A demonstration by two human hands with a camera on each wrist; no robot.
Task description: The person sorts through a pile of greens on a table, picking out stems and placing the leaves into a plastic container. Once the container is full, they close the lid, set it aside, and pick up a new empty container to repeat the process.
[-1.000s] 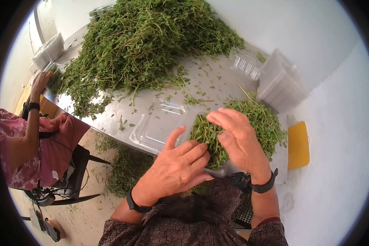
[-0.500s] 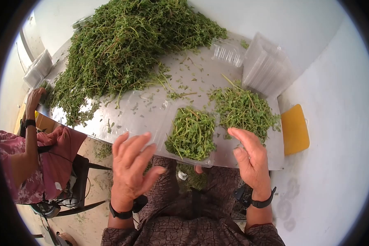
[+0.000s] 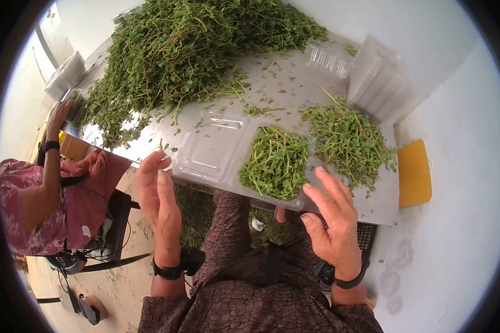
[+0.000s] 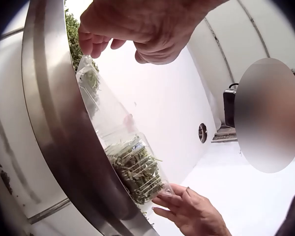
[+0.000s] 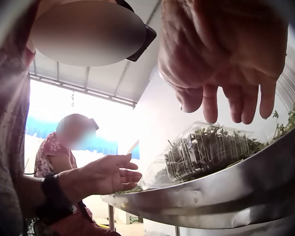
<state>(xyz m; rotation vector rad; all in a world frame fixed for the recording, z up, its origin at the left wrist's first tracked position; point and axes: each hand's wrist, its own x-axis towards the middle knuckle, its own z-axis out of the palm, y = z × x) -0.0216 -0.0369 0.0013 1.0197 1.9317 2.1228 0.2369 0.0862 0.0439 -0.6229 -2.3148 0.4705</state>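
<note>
Head view, 12 o'clock away from the wearer. The clear plastic hinged clamshell container (image 3: 236, 158) lies spread flat on the silvery metal table (image 3: 373, 208), at its near edge. Long axis, lid to tray: roughly 9 to 3 o'clock, tipped slightly toward 4; the clear ridged lid (image 3: 205, 149) points to 9–10. The tray half (image 3: 298, 204) holds leafy green sprigs (image 3: 275, 162).

Left hand (image 3: 163, 210): empty, fingers loosely bent, thumb apart; lid at 1–2 o'clock from it, tray between 2 and 3. Fingertips close to the lid's outer edge; contact cannot be told.

Right hand (image 3: 336, 228): empty, fingers spread and relaxed; tray at 10–11 o'clock, fingertips just beside its near corner, contact unclear.

Loose green sprig pile (image 3: 350, 145): 2–3 o'clock of tray. Large green heap (image 3: 189, 64): 11 o'clock.
</note>
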